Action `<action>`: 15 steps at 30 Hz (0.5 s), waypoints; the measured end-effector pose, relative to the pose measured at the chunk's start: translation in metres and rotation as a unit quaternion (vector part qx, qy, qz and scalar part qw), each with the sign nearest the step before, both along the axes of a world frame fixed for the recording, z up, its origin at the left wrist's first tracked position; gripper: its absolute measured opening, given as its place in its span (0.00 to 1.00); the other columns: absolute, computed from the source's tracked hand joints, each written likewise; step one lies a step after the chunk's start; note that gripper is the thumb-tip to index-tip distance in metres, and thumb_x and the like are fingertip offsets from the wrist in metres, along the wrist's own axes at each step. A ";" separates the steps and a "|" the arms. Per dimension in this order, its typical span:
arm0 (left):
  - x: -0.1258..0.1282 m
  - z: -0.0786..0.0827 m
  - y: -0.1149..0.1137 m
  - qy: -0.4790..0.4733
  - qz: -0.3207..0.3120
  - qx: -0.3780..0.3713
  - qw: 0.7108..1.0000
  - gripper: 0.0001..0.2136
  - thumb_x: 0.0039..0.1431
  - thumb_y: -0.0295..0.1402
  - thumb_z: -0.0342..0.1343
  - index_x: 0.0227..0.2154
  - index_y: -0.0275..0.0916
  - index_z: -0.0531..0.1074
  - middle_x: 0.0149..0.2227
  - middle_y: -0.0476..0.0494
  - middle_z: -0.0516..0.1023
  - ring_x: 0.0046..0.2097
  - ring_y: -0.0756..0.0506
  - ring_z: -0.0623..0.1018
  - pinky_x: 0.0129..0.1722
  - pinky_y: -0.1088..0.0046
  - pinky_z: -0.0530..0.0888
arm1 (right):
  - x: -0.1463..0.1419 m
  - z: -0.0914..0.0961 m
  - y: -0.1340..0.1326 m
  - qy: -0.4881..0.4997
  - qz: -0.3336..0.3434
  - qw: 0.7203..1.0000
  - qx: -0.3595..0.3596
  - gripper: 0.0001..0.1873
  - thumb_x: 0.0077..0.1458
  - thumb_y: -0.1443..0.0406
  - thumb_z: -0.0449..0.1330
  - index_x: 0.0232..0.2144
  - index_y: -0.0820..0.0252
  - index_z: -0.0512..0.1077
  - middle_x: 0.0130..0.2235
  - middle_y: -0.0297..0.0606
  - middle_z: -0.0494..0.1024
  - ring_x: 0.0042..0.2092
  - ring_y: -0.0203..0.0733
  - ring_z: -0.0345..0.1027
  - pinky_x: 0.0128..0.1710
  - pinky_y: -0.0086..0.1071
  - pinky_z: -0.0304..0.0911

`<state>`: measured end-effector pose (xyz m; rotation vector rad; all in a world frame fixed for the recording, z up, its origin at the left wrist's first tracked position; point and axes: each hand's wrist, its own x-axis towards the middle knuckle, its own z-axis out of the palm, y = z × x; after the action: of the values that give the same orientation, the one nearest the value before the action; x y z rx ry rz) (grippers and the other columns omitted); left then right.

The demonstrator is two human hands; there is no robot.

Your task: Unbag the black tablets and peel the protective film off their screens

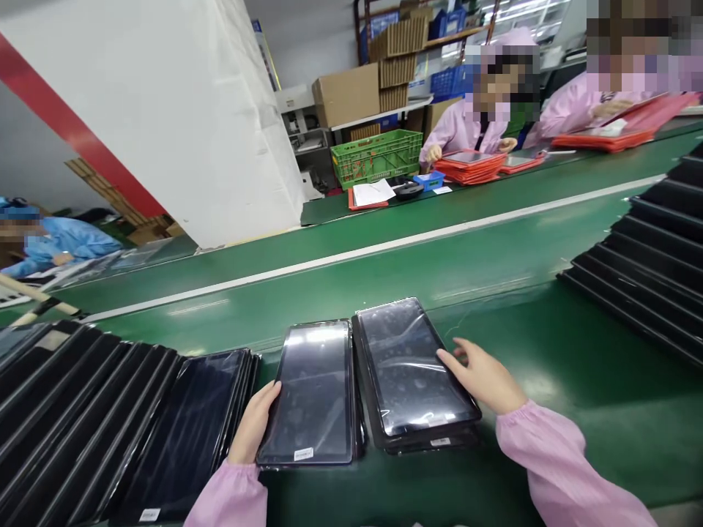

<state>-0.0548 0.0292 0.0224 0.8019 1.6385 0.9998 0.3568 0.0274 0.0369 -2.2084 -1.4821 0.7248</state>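
Two black tablets in clear film lie side by side on the green bench in front of me. My left hand (253, 424) holds the left edge of the left tablet (313, 391), thumb on top. My right hand (483, 377) rests on the right edge of the right tablet (409, 366), fingers stretched flat over its film. The right tablet lies on top of another one (439, 441) beneath it. Both my sleeves are pink.
A fanned row of black tablets (110, 417) fills the left. Another black row (648, 271) lies at the right. A green conveyor belt (384, 271) runs beyond. Across it, two people in pink handle red trays (472, 167); a green crate (378, 155) stands behind. A person in blue sits far left.
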 end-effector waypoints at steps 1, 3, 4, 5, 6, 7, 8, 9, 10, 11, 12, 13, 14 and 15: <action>0.002 -0.003 0.002 0.030 -0.020 0.005 0.999 0.23 0.47 0.47 0.65 0.42 0.35 0.79 0.51 0.32 0.80 0.57 0.33 0.76 0.60 0.57 0.69 | 0.002 -0.006 -0.002 0.011 0.013 1.000 -0.019 0.34 0.59 0.47 0.53 0.56 0.68 0.70 0.52 0.54 0.77 0.52 0.61 0.74 0.49 0.48 0.69; 0.004 -0.009 0.003 0.112 -0.049 0.024 0.992 0.26 0.49 0.51 0.61 0.43 0.35 0.77 0.52 0.32 0.78 0.60 0.32 0.73 0.63 0.53 0.66 | 0.000 -0.014 -0.005 0.030 0.030 0.999 -0.027 0.31 0.58 0.47 0.54 0.52 0.65 0.73 0.52 0.52 0.78 0.51 0.58 0.74 0.49 0.44 0.69; 0.005 -0.011 0.002 0.167 -0.046 0.043 0.984 0.27 0.49 0.53 0.60 0.43 0.35 0.76 0.53 0.31 0.77 0.61 0.30 0.71 0.64 0.52 0.64 | -0.002 -0.016 -0.006 0.032 0.031 0.999 -0.026 0.31 0.58 0.47 0.54 0.51 0.64 0.73 0.53 0.52 0.77 0.52 0.58 0.74 0.50 0.43 0.68; 0.006 -0.013 0.001 0.218 -0.038 0.058 0.973 0.27 0.48 0.54 0.59 0.42 0.35 0.76 0.54 0.30 0.75 0.63 0.29 0.69 0.65 0.51 0.62 | -0.005 -0.017 -0.008 0.032 0.029 0.999 -0.025 0.31 0.58 0.47 0.54 0.52 0.64 0.72 0.53 0.52 0.76 0.53 0.58 0.74 0.50 0.43 0.68; 0.007 -0.014 -0.001 0.251 -0.036 0.063 0.965 0.28 0.48 0.55 0.58 0.42 0.35 0.75 0.55 0.29 0.73 0.64 0.29 0.67 0.66 0.51 0.61 | -0.008 -0.016 -0.009 0.031 0.024 0.999 -0.024 0.31 0.58 0.47 0.54 0.52 0.64 0.72 0.53 0.53 0.76 0.52 0.59 0.74 0.49 0.44 0.68; 0.008 -0.015 -0.002 0.261 -0.046 0.058 0.963 0.28 0.48 0.55 0.57 0.43 0.36 0.75 0.56 0.29 0.73 0.64 0.29 0.67 0.65 0.51 0.61 | -0.010 -0.015 -0.010 0.030 0.019 0.999 -0.022 0.31 0.58 0.47 0.54 0.52 0.65 0.72 0.52 0.53 0.76 0.52 0.60 0.74 0.49 0.45 0.68; 0.010 -0.014 -0.003 0.250 -0.061 0.042 0.965 0.29 0.50 0.55 0.56 0.45 0.36 0.74 0.56 0.30 0.73 0.63 0.30 0.69 0.64 0.52 0.63 | -0.013 -0.014 -0.011 0.030 0.015 0.999 -0.018 0.30 0.58 0.48 0.54 0.51 0.65 0.72 0.52 0.54 0.75 0.52 0.61 0.73 0.49 0.46 0.67; 0.011 -0.012 -0.005 0.226 -0.080 0.022 0.971 0.29 0.52 0.56 0.55 0.47 0.37 0.72 0.55 0.31 0.74 0.61 0.30 0.72 0.62 0.52 0.66 | -0.016 -0.012 -0.011 0.030 0.012 0.999 -0.012 0.29 0.58 0.49 0.54 0.51 0.65 0.72 0.52 0.54 0.75 0.53 0.62 0.72 0.50 0.46 0.66; 0.013 -0.010 -0.006 0.200 -0.094 0.008 0.975 0.29 0.53 0.56 0.55 0.49 0.37 0.71 0.54 0.32 0.75 0.58 0.31 0.74 0.60 0.53 0.68 | -0.018 -0.011 -0.012 0.033 0.010 0.999 -0.005 0.28 0.58 0.49 0.55 0.50 0.65 0.72 0.52 0.55 0.74 0.55 0.62 0.71 0.52 0.47 0.65; 0.014 -0.007 -0.007 0.184 -0.101 0.002 0.978 0.29 0.54 0.56 0.54 0.49 0.37 0.70 0.53 0.33 0.76 0.57 0.32 0.75 0.58 0.54 0.69 | -0.021 -0.010 -0.013 0.038 0.010 0.999 0.003 0.27 0.57 0.50 0.56 0.50 0.65 0.71 0.52 0.55 0.74 0.55 0.62 0.70 0.53 0.47 0.64; 0.016 -0.004 -0.009 0.178 -0.098 0.004 0.979 0.30 0.54 0.57 0.55 0.49 0.37 0.70 0.53 0.33 0.77 0.56 0.32 0.76 0.57 0.55 0.70 | -0.024 -0.009 -0.013 0.047 0.012 0.999 0.009 0.26 0.57 0.51 0.56 0.49 0.65 0.71 0.52 0.54 0.74 0.56 0.62 0.70 0.54 0.47 0.64; 0.018 0.000 -0.010 0.175 -0.089 0.008 0.981 0.30 0.53 0.57 0.56 0.48 0.37 0.70 0.52 0.33 0.77 0.55 0.32 0.76 0.56 0.56 0.70 | -0.027 -0.009 -0.014 0.058 0.013 0.998 0.014 0.25 0.56 0.52 0.57 0.49 0.64 0.71 0.52 0.54 0.75 0.55 0.61 0.70 0.54 0.47 0.64; 0.019 0.004 -0.011 0.164 -0.084 0.013 0.983 0.30 0.51 0.57 0.57 0.48 0.37 0.70 0.51 0.33 0.77 0.54 0.33 0.76 0.54 0.57 0.71 | -0.029 -0.009 -0.014 0.071 0.013 0.997 0.018 0.23 0.56 0.53 0.58 0.47 0.63 0.71 0.51 0.53 0.75 0.54 0.61 0.71 0.53 0.47 0.65; 0.020 0.008 -0.012 0.146 -0.083 0.015 0.986 0.30 0.50 0.57 0.59 0.47 0.37 0.70 0.51 0.34 0.78 0.53 0.33 0.77 0.52 0.59 0.73 | -0.031 -0.009 -0.014 0.085 0.012 0.996 0.023 0.22 0.55 0.53 0.58 0.46 0.62 0.71 0.50 0.53 0.76 0.53 0.61 0.72 0.52 0.47 0.66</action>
<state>-0.0345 0.0168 0.0299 1.1285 1.7707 0.8192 0.3255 0.0130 0.0276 -2.0437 -1.4278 0.8552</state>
